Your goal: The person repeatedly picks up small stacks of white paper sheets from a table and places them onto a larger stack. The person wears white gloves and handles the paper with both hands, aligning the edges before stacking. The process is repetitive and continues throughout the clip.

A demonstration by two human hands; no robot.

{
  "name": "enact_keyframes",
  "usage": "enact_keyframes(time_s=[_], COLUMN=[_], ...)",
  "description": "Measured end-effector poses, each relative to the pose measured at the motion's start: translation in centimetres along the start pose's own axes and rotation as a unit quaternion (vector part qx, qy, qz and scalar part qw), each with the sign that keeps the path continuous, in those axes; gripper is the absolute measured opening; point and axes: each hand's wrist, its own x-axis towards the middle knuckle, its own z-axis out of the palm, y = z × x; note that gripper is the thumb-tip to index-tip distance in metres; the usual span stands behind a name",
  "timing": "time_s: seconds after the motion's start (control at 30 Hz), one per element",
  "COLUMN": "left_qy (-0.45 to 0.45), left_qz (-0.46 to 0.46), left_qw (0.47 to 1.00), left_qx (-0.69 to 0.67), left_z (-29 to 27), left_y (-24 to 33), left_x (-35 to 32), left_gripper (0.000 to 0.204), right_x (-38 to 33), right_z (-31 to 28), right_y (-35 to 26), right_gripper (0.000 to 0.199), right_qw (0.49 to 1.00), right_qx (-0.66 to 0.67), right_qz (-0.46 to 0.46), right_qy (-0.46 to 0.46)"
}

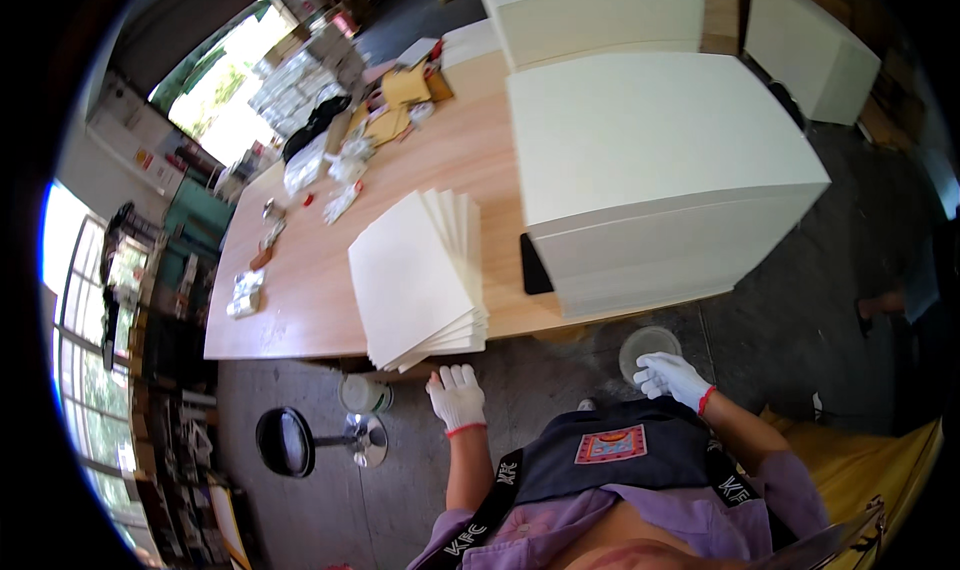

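My left hand (457, 398), in a white knit glove with a red cuff, is just off the table's near edge. Its fingers are stretched out and hold nothing. Beyond it, a fanned pile of large cream sheets (411, 270) lies on the wooden table, its near corners overhanging the edge. My right hand (674, 379), gloved the same way, is in front of my apron, fingers loosely bent and apart, with nothing visible in them. To the right of the fanned sheets rises a tall, squared stack of cream sheets (665, 160). A flat black object (536, 264) sits partly beside its left side.
More stacks of sheets stand behind (600, 20) and at the far right (810, 50). Plastic bags, brown envelopes (405, 87) and small items lie on the table's far left. Below the near edge are a round stool (285, 442), a white bucket (365, 394) and a round container (650, 347).
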Motion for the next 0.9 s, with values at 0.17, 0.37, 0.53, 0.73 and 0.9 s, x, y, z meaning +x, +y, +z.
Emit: enact_keyframes(time_s=[0.17, 0.37, 0.53, 0.73, 0.9], left_qy=[-0.089, -0.597, -0.615, -0.592, -0.576], left_qz=[0.131, 0.388, 0.358, 0.136, 0.124], left_qw=[0.938, 0.474, 0.356, 0.248, 0.3], left_qx=[0.307, 0.519, 0.606, 0.754, 0.75], left_z=[20.2, 41.9, 58.3, 62.3, 60.6], left_y=[-9.7, -11.8, -21.4, -30.2, -30.2], left_x=[-8.3, -8.6, -7.8, -0.8, -0.9], left_gripper=[0.03, 0.022, 0.026, 0.035, 0.033], right_x=[-5.7, -17.8, -21.5, -22.9, -23.3], right_z=[-2.7, -5.8, -9.2, -7.9, -7.8], right_y=[-7.1, -20.3, -29.2, -32.2, -34.4], right_gripper=[0.032, 0.032, 0.051, 0.069, 0.058], right_qw=[0.969, 0.841, 0.736, 0.609, 0.464], right_qx=[-0.08, -0.097, -0.158, -0.498, -0.584], right_qz=[-0.234, -0.499, -0.527, -0.396, -0.487], right_qy=[0.029, 0.188, 0.395, 0.474, 0.453])
